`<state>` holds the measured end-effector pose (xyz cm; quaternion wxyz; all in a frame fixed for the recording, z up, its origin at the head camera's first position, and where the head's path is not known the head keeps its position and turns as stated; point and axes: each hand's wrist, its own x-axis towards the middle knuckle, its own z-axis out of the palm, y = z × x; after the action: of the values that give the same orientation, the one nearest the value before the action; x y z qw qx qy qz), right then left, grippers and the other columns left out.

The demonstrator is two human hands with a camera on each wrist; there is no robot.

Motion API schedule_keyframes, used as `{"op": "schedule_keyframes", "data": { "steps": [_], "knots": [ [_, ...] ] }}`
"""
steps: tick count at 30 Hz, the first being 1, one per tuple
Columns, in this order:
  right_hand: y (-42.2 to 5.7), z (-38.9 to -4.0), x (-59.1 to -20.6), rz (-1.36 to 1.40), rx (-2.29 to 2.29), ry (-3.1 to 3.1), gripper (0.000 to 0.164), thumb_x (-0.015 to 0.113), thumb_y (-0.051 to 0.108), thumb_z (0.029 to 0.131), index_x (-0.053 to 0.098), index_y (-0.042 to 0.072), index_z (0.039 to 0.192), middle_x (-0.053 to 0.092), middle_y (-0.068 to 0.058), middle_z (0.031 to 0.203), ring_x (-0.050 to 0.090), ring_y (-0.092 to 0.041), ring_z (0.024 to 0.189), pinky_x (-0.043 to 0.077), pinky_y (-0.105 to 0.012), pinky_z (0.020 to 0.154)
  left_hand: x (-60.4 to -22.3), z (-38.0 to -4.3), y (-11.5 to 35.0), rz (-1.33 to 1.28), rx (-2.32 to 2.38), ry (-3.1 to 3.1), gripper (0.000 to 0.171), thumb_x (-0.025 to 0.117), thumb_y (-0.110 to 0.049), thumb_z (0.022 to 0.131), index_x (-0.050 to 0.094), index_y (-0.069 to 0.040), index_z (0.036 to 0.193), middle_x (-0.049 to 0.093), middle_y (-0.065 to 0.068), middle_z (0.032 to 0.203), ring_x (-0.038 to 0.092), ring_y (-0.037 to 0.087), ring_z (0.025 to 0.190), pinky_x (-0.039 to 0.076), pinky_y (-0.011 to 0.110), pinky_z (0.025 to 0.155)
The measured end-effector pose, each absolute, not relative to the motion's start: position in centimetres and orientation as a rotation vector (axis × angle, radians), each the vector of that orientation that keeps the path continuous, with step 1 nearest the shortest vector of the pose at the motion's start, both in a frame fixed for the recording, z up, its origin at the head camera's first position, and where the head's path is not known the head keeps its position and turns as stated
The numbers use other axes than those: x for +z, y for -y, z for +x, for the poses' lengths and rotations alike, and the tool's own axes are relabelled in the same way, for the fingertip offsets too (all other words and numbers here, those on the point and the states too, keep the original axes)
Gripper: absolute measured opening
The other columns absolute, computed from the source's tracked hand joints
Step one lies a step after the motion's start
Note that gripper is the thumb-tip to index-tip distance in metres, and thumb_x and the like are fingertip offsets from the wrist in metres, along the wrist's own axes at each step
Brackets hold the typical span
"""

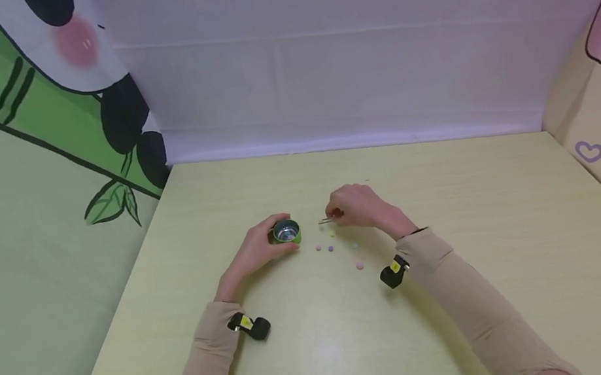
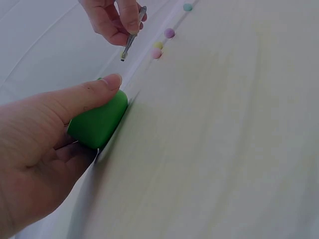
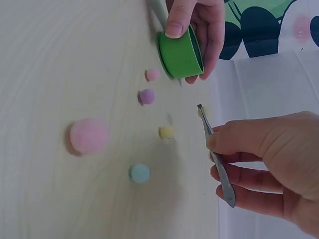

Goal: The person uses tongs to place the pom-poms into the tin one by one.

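My left hand point(image 1: 255, 248) holds a small round green tin point(image 1: 286, 231), its thumb and fingers on opposite sides; the tin stands on the table with its silvery inside facing up. To its right, my right hand point(image 1: 360, 205) pinches metal tweezers point(image 3: 215, 154). A pale yellow pom-pom point(image 2: 123, 54) is at the tweezers' tips, just above the table and apart from the tin. Near the hands lie a small pink pom-pom point(image 3: 152, 74), a purple one point(image 3: 146, 96), another yellow pom-pom point(image 3: 166, 131), a light blue one point(image 3: 140, 173) and a larger pink pom-pom point(image 3: 89, 136).
The pale wooden table point(image 1: 328, 355) extends around both hands. A light cloth backdrop point(image 1: 341, 74) rises at its far edge, with printed cloth panels on the left and right. Each sleeve carries a black wrist camera point(image 1: 260, 328).
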<state>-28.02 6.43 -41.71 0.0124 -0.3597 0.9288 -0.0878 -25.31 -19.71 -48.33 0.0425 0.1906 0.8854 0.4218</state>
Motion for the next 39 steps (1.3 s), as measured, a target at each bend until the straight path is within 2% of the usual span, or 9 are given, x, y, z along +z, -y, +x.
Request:
{"op": "schedule_keyframes", "data": {
  "steps": [13,22,29,33,39],
  "knots": [
    [-4.9,-28.2,-40.4,-1.210,-0.260,-2.886,0.017,0.065,0.003,0.085,0.077,0.012,0.091,0.063,0.000,0.079,0.045,-0.011,0.069,0.030,-0.022,0.054,-48.2,-25.7,19.2,0.573,1.284,-2.719,0.075,0.085,-0.027,0.079,0.051,-0.009,0.143,0.059,0.017,0.138,0.057,0.035,0.127,0.045,0.049,0.110],
    [-3.2,-28.4,-40.3,-1.280,-0.222,-2.871,0.020,0.066,0.006,0.084,0.079,0.016,0.096,0.072,0.001,0.089,0.052,-0.010,0.070,0.035,-0.020,0.054,-48.6,-25.7,19.2,0.571,1.305,-2.721,0.074,0.085,-0.027,0.079,0.051,-0.008,0.142,0.061,0.016,0.136,0.058,0.033,0.125,0.047,0.049,0.108],
    [-2.7,-28.6,-40.3,-1.280,-0.207,-2.845,0.018,0.064,0.004,0.084,0.078,0.014,0.091,0.064,0.001,0.080,0.043,-0.011,0.068,0.030,-0.022,0.054,-48.8,-25.7,18.9,0.551,1.306,-2.722,0.074,0.084,-0.027,0.079,0.051,-0.009,0.142,0.061,0.015,0.136,0.058,0.032,0.125,0.046,0.048,0.109],
    [-2.5,-28.8,-40.4,-1.290,-0.223,-2.833,0.019,0.063,0.004,0.085,0.078,0.014,0.092,0.062,0.002,0.080,0.042,-0.011,0.068,0.029,-0.021,0.053,-48.6,-25.8,18.7,0.541,1.310,-2.721,0.074,0.085,-0.027,0.079,0.051,-0.010,0.142,0.060,0.015,0.137,0.058,0.032,0.125,0.046,0.048,0.110],
    [-2.4,-28.7,-40.3,-1.292,-0.235,-2.839,0.017,0.063,0.003,0.084,0.074,0.016,0.085,0.058,0.003,0.078,0.040,-0.011,0.067,0.026,-0.021,0.053,-48.3,-25.9,18.5,0.553,1.318,-2.724,0.074,0.085,-0.026,0.078,0.051,-0.010,0.142,0.060,0.015,0.137,0.058,0.032,0.125,0.046,0.048,0.110]
  ]
}}
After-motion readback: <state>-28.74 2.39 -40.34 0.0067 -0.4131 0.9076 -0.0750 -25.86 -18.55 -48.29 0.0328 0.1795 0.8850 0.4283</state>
